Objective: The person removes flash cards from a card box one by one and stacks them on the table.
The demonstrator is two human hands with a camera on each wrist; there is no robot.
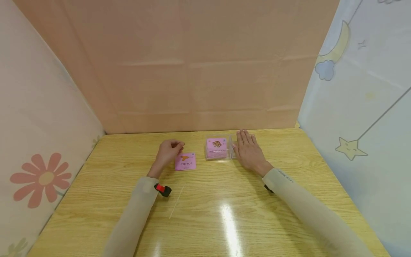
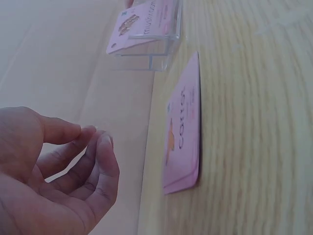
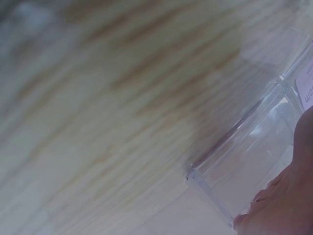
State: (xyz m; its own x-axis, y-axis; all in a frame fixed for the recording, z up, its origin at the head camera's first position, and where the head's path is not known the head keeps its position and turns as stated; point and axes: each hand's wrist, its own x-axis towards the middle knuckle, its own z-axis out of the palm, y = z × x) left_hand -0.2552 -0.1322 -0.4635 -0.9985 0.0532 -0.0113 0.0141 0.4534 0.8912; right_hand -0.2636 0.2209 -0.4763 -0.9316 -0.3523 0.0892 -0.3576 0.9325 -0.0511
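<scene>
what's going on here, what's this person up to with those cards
A person is handling pink picture cards and a clear plastic case. The right hand lies flat over the case's right part, while a mushroom card shows in the left part. The left hand is beside a small stack with a carrot card on top, on the table; its thumb and fingertips come together, with nothing visible between them.

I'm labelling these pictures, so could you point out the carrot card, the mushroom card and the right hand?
Carrot card (image 1: 185,162): head view, middle of its printed face.
Mushroom card (image 1: 217,146): head view, middle of its printed face.
Right hand (image 1: 249,151): head view, back of the hand.
</scene>
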